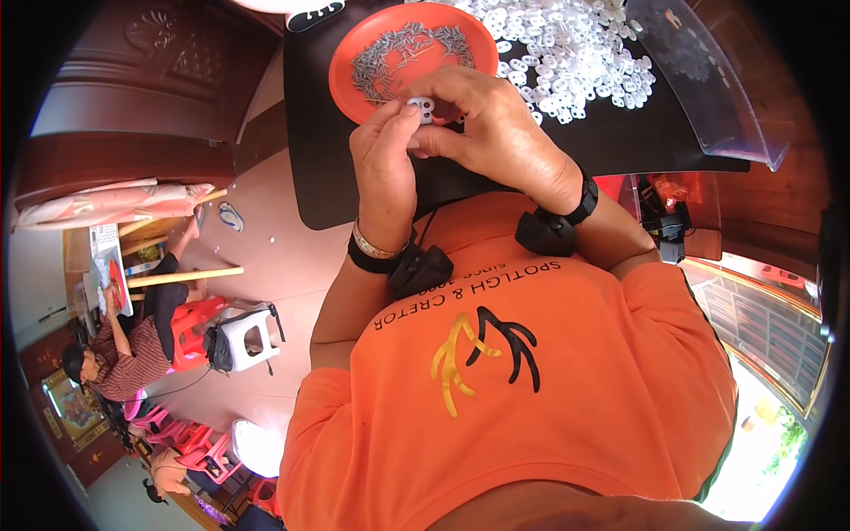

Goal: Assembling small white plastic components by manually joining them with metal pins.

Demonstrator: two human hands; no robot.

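Left hand (382, 150) and right hand (482, 119) are pinched together on one small white clip (423, 108) — held between the fingertips of both, right over the near rim of the orange dish (354, 84). That dish is full of little grey pins (403, 53), and a big heap of white clips (575, 49) sits just beside it on the black mat (319, 177) — clear tray (708, 80) at the right.
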